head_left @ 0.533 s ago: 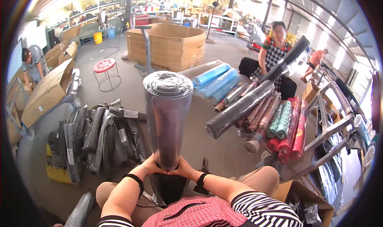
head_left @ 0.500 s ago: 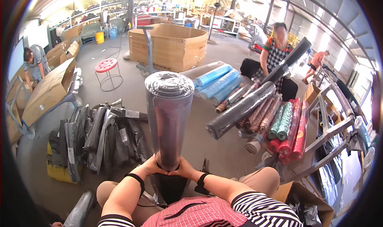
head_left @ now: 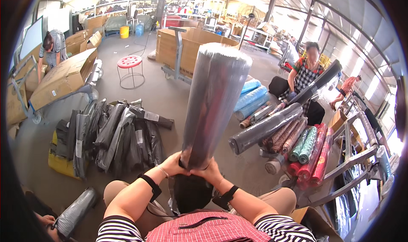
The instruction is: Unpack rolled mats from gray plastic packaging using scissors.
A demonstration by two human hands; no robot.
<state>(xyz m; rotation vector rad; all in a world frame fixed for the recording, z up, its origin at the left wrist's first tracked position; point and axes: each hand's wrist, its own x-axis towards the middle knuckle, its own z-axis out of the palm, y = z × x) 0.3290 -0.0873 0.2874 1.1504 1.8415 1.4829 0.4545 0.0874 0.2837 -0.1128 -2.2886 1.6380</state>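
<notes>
Head view, 1 camera, looking down over our lap.

Item 1: roll (head_left: 214,110), grey, wrapped in clear glossy film, long and cylindrical. It stands in front of our chest, lower end at our hands, capped top end nearest the lens. Its long axis runs almost upright, leaning slightly up and to the right. We judge it is held on end so its weight sits over our lap rather than hanging off the arms.

Item 2: left hand (head_left: 173,164), closed around the roll's lower end from the left, fingers wrapped on the film.

Item 3: right hand (head_left: 209,173), closed on the same end from the right, touching the left hand. Both wrists carry black bands. The 2-handed clasp low down looks meant to steady a tall load.

Item 4: dark bag (head_left: 192,193) below the hands, between our knees; the roll's foot appears to enter it, though we cannot tell how far.

Item 5: pile of grey packed rolls (head_left: 112,135) on the floor to the left.

Item 6: coloured rolls (head_left: 304,150) stacked to the right, beside a seated person (head_left: 305,78) who holds another long dark roll.

Item 7: red stool (head_left: 129,62), cardboard crate (head_left: 189,44) beyond.
</notes>
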